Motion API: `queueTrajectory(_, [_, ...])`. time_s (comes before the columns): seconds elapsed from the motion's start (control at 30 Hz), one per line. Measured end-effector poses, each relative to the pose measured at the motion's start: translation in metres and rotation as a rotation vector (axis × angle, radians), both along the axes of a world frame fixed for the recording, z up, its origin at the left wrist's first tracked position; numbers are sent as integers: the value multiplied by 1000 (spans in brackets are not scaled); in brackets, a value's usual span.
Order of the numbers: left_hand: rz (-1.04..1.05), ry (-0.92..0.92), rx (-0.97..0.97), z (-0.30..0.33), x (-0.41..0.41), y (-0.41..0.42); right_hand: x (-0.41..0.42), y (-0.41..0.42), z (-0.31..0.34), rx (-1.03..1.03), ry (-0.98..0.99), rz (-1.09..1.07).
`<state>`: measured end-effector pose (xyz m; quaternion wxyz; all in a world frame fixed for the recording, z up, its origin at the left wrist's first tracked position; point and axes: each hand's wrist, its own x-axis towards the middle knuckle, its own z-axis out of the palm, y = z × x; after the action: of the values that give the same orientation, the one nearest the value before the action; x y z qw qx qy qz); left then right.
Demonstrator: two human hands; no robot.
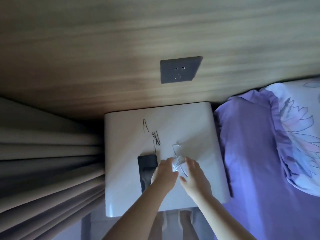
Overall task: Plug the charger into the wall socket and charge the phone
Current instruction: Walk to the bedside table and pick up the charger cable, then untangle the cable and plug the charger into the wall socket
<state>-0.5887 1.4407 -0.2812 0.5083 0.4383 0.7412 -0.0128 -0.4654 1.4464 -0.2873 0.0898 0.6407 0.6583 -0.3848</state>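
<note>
Stage: early, I judge | my left hand (164, 172) and right hand (192, 172) close around the white charger (177, 166) and its cable on the bench (190, 122) | phone (147, 165) beside them, unconnected | wall socket (180, 70) empty | left: plug in, connect phone | writing: none legible

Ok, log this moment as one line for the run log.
stage: gathering charger cable | left hand, right hand: both at cable on nightstand | phone: flat, unplugged | wall socket: empty
</note>
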Motion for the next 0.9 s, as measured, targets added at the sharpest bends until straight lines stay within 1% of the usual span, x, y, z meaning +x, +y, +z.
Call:
queueTrajectory(0.1, [63,-64,-19,-8,9,7,3,4,-9,-36,13,19])
queueTrajectory(0.23, [184,-111,-76,-10,12,14,10,11,-18,-51,163,-11])
queueTrajectory(0.37, [222,-138,-42,-5,5,8,16,17,-13,-83,318,-51])
queueTrajectory(0.47, [298,-203,21,8,-2,7,19,22,3,-81,393,-124])
queueTrajectory(0.53, [388,-241,50,20,-7,9,20,28,16,-109,458,-189])
queueTrajectory(0.63, [511,-258,81,39,-14,14,18,36,37,-163,606,-314])
queueTrajectory(0.7, [578,-318,95,51,-17,19,14,42,49,-215,698,-426])
queueTrajectory(0.8, [736,-470,40,66,-19,23,12,47,60,-259,756,-508])
queueTrajectory(0.9, [766,-542,33,72,-19,22,13,50,66,-304,781,-522])
